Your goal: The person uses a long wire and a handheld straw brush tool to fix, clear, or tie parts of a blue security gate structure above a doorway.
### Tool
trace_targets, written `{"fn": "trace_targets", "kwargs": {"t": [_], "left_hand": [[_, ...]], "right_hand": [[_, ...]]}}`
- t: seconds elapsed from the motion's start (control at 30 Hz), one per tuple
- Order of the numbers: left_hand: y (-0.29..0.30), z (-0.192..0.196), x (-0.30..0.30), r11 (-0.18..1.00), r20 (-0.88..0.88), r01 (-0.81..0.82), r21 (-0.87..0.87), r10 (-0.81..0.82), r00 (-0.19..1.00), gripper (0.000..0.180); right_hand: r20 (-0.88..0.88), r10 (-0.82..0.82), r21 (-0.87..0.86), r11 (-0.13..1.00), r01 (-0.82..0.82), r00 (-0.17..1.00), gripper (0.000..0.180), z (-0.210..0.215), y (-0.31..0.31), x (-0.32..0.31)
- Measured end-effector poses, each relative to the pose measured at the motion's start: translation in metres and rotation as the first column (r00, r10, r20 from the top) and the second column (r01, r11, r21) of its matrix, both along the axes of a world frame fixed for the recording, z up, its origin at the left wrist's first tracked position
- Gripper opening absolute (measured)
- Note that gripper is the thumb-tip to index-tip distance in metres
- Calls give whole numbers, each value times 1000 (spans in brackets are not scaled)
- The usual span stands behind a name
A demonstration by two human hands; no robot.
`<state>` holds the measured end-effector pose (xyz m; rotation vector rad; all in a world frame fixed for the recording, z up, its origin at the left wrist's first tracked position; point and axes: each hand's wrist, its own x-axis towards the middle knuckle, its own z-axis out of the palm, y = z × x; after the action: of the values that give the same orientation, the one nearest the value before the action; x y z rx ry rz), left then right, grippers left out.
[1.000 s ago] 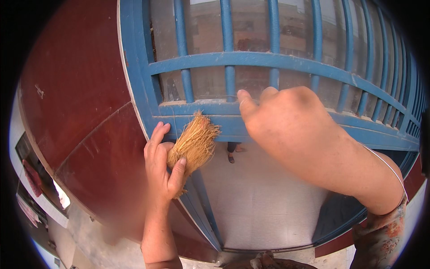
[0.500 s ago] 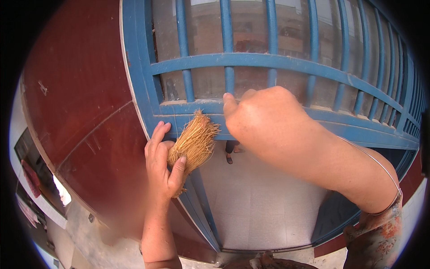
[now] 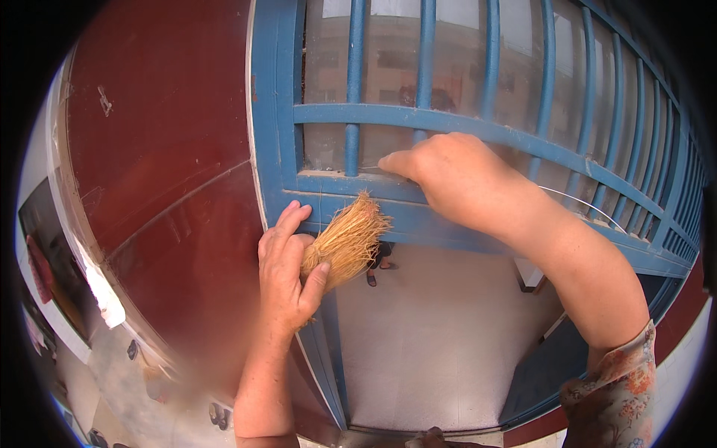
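Observation:
My left hand (image 3: pixel 287 261) grips a short bundle of yellow straw, like a small hand broom (image 3: pixel 347 243), between thumb and fingers. Its bristly end points up and right, just below the blue window frame (image 3: pixel 290 142). My right hand (image 3: pixel 452 168) is curled closed at the lower ledge of the barred window, its index finger stretched to the left. A thin pale wire (image 3: pixel 582 201) shows beyond my right forearm and appears to run to that hand; the fingers' grip on it is partly hidden.
Blue vertical bars (image 3: pixel 424 60) stand before dusty glass. A dark red panel (image 3: pixel 164 112) is on the left. Below the frame, a doorway opens onto a pale tiled floor (image 3: pixel 426 336), where a person's feet (image 3: pixel 373 279) show. Shoes (image 3: pixel 219 416) lie at lower left.
The view has shifted, so frame and panel sit farther right. My right hand has turned, index finger now pointing left along the ledge. My left hand keeps its hold on the straw hand broom.

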<state>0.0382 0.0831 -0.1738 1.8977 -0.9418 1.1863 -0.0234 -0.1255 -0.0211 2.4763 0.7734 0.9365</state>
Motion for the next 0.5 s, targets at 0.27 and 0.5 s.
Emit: {"fn": "trace_targets", "kwargs": {"t": [0.27, 0.5], "left_hand": [[4, 1, -2, 1000, 59, 0, -31, 2, 998, 23], [2, 2, -3, 999, 50, 12, -36, -11, 999, 22]], "right_hand": [[-60, -54, 39, 998, 57, 997, 28, 29, -6, -28], [-31, 47, -68, 997, -49, 998, 10, 20, 5, -1]]}}
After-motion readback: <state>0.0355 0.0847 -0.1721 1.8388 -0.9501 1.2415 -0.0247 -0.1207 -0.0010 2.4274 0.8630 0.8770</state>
